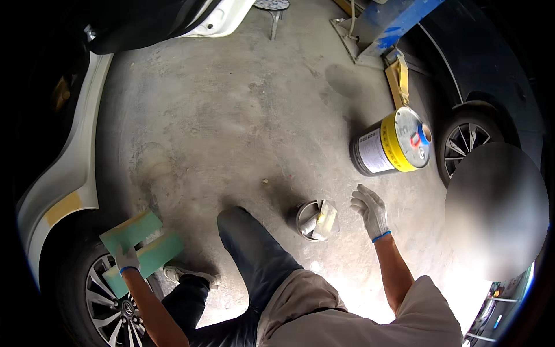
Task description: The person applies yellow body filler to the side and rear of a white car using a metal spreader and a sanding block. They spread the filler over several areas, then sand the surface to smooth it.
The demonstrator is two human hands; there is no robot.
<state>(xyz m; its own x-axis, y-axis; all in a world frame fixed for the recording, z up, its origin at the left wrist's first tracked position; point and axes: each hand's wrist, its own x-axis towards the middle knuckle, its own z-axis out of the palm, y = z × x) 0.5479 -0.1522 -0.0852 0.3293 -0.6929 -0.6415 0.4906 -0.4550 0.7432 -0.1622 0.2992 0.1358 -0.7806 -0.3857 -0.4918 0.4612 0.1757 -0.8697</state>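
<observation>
My left hand [126, 260], in a pale glove, grips two flat green rectangular pieces [151, 258] beside a white car's rear wheel. My right hand [370, 210], also gloved, is open and empty, with fingers slightly bent, above the floor. To its left on the concrete stands a small round container [302, 226] with a pale roll and a flat rectangular item in it. Beyond my right hand stands a large dark drum [368, 154] with a yellow band and an orange-and-blue piece on its lid.
The white car [87, 156] flanks me on the left, a dark car [485, 69] on the right. A blue metal post [402, 20] with a yellow arm [398, 81] stands at back right; a small stool [274, 17] is at the back. A blurred oval hides part of the right side.
</observation>
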